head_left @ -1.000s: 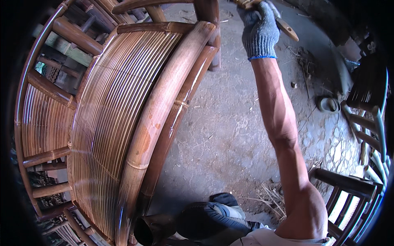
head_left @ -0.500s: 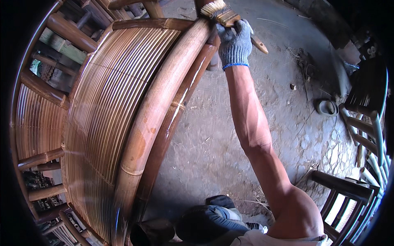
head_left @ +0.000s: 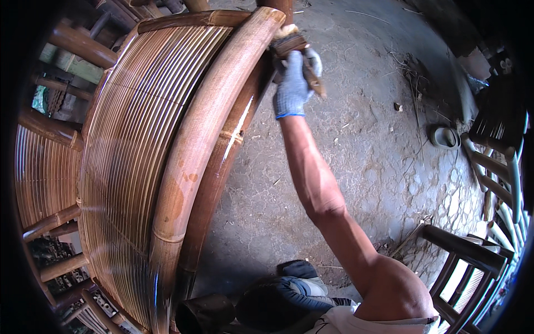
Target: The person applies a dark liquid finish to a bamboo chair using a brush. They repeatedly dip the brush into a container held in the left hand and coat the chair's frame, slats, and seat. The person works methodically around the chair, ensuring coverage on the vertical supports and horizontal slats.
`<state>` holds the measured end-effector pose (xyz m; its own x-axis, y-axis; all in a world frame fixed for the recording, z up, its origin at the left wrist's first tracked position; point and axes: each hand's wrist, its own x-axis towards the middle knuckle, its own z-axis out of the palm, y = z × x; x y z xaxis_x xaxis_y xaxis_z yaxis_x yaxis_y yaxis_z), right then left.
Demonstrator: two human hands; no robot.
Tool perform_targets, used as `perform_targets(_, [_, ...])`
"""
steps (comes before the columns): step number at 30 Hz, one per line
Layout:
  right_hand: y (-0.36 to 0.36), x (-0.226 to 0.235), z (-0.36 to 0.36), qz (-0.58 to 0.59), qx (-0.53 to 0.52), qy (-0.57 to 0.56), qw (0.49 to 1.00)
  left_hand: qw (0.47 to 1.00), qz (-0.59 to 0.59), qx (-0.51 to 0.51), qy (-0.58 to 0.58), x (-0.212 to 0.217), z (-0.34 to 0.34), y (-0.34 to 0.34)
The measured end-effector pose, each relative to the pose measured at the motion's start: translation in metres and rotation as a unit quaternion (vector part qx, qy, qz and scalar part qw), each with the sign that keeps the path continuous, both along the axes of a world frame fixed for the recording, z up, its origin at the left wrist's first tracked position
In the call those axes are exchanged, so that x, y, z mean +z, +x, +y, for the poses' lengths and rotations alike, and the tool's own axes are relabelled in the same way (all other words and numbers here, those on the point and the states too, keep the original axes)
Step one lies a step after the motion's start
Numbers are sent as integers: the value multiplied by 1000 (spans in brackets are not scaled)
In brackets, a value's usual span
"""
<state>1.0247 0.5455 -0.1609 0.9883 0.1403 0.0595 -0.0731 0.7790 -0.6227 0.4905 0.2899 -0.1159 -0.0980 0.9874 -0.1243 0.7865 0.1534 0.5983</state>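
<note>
- Right hand [head_left: 293,83], in a grey knit glove with a blue cuff, reaches out at full arm's length; its fingers are wrapped tight round the wooden handle of a paintbrush [head_left: 297,53].
- The paintbrush's dark ferrule and pale bristles [head_left: 285,34] lie against the far end of the thick bamboo rail [head_left: 206,128], near the rail's upper right edge; the handle sticks out of the fist down and to the right.
- The bamboo rail forms the outer edge of a glossy brown slatted seat [head_left: 122,150]; it curves from the top centre of the view to the lower left. A thinner, darker pole [head_left: 222,167] runs just beneath it, with a wet-looking bright streak on it.
- Left hand: not in view, so the state of its fingers cannot be told.
- Open room: right of the rail lies a broad stretch of cracked earthen floor [head_left: 361,156]; the right forearm crosses above it with nothing beside it.
- Edges on the right: another bamboo chair frame [head_left: 467,256] at lower right and pale bamboo poles [head_left: 500,178] along the right rim, both well apart from the hand.
- A small grey dish-like object [head_left: 445,136] sits on the floor near those poles.
- Left of the seat, more bamboo furniture frames [head_left: 50,128] crowd close, touching or just beside it.
- A dark shoe [head_left: 295,292] is at the bottom, near the foot of the rail.
</note>
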Motion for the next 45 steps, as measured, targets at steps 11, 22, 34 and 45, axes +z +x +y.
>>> perform_targets(11, [91,-60,-13,213,158,64,962,1000,11,-11,-3,2,5,0])
perform_targets(22, [67,-129,0,248,93,126,956,999,34,-8,-12,5,7,0])
perform_targets(34, [5,-158,12,-145,-198,-402,882,999,31,-21,-10,6,12,2])
perform_targets(45, [101,-119,-41,-59,93,-210,971,999,39,-13,-17,8,10,-3])
